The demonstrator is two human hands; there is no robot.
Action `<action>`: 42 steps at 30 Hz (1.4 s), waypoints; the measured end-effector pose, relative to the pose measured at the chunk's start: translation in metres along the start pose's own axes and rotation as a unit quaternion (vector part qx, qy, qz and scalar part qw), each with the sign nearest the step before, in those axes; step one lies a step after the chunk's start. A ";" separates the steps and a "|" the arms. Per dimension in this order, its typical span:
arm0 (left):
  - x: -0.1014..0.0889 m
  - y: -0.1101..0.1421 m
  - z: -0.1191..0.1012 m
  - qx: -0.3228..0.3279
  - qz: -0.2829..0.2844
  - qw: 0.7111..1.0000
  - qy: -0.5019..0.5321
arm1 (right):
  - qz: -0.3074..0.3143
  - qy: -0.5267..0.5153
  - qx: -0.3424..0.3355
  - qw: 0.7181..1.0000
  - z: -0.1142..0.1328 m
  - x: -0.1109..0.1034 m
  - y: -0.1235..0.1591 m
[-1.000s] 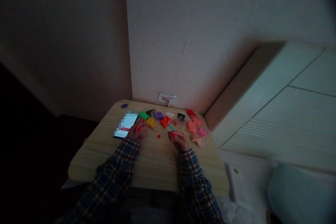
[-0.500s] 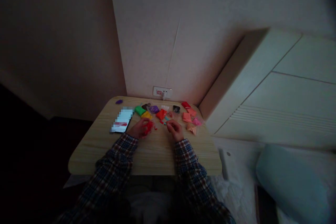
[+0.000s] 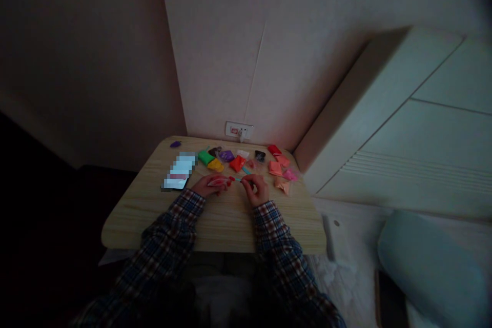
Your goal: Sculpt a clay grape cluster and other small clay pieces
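Observation:
My left hand [image 3: 203, 186] is closed around a clear bag of red modelling clay [image 3: 218, 182], with a bit of red sticking out toward the right. A thin teal tool [image 3: 237, 180] is pinched in my right hand [image 3: 257, 190]. Its tip points left and reaches close to the red clay; whether they touch is too small to tell. Just beyond the hands lie an orange-red packet [image 3: 237, 163], a yellow packet [image 3: 216, 165] and another teal stick [image 3: 246, 170].
A phone [image 3: 180, 171] with a lit screen lies left on the wooden table [image 3: 230, 225]. Green [image 3: 206, 157], purple [image 3: 226, 156] and black [image 3: 260, 156] packets line the back. Several pink and red packets [image 3: 275, 167] sit at right. Behind is a wall socket [image 3: 239, 130].
My right hand has brought the teal tool up toward the red clay. The left hand has turned the bag, so that its red end faces right. The view has shifted slightly.

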State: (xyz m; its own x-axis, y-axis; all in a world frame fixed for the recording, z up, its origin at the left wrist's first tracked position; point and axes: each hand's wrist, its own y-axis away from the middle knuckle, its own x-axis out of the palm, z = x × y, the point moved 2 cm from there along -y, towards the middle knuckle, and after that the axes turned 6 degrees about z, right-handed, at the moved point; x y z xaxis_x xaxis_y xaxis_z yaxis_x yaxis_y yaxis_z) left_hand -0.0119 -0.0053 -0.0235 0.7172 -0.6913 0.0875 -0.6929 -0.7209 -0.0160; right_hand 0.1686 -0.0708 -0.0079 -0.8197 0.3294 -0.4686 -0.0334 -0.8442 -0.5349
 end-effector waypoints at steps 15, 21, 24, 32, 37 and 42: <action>0.001 -0.004 0.003 0.044 -0.114 0.965 -0.232 | 0.034 0.055 -0.089 0.994 0.006 0.005 0.000; 0.002 -0.002 0.000 0.059 -0.124 0.946 -0.294 | 0.054 0.062 -0.114 0.990 0.011 0.007 0.000; 0.002 -0.002 0.002 0.062 -0.118 0.934 -0.332 | 0.065 0.070 -0.119 0.988 0.011 0.010 0.000; -0.002 -0.001 0.012 0.025 -0.025 0.906 -0.422 | 0.073 0.107 -0.123 0.984 0.005 0.015 -0.001; -0.002 -0.002 0.017 -0.020 -0.007 0.888 -0.460 | 0.069 0.138 -0.121 0.981 0.005 0.016 0.000; -0.001 -0.007 0.022 -0.061 -0.020 0.868 -0.492 | 0.075 0.160 -0.119 0.977 0.009 0.017 0.001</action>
State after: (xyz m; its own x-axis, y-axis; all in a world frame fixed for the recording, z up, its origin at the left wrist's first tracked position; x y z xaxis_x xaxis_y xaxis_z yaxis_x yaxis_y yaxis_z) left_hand -0.0059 -0.0005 -0.0453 0.4149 -0.4165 -0.8090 -0.6258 -0.7760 0.0786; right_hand 0.1493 -0.0704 -0.0100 -0.5840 0.3569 -0.7291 0.2375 -0.7837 -0.5739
